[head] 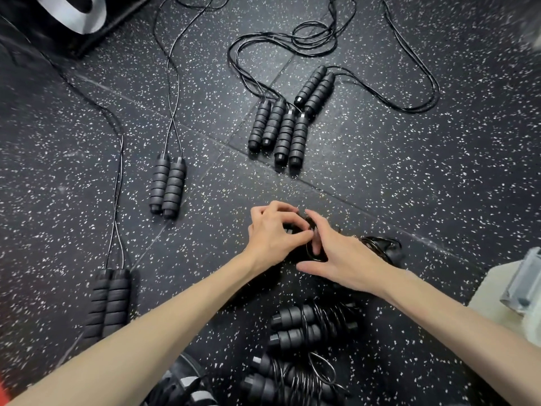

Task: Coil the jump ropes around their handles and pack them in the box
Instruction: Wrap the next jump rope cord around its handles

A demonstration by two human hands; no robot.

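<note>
My left hand (273, 232) and my right hand (336, 253) meet over one black jump rope (377, 247) on the speckled floor. Both hands pinch its thin cord, with loops of cord round my right fingers; its handles are mostly hidden under my hands. Two coiled ropes lie near me, one bundle (310, 326) above another bundle (287, 379). Uncoiled ropes lie further off: a handle pair (168, 186) at the left, a pair (109, 300) at the near left, and several handles (288, 124) at the top centre with loose cord (322, 33).
A pale box or container (521, 291) shows at the right edge. A dark object with a grey strap (73, 13) sits at the top left. A striped dark item (187, 385) lies at the bottom by my left forearm.
</note>
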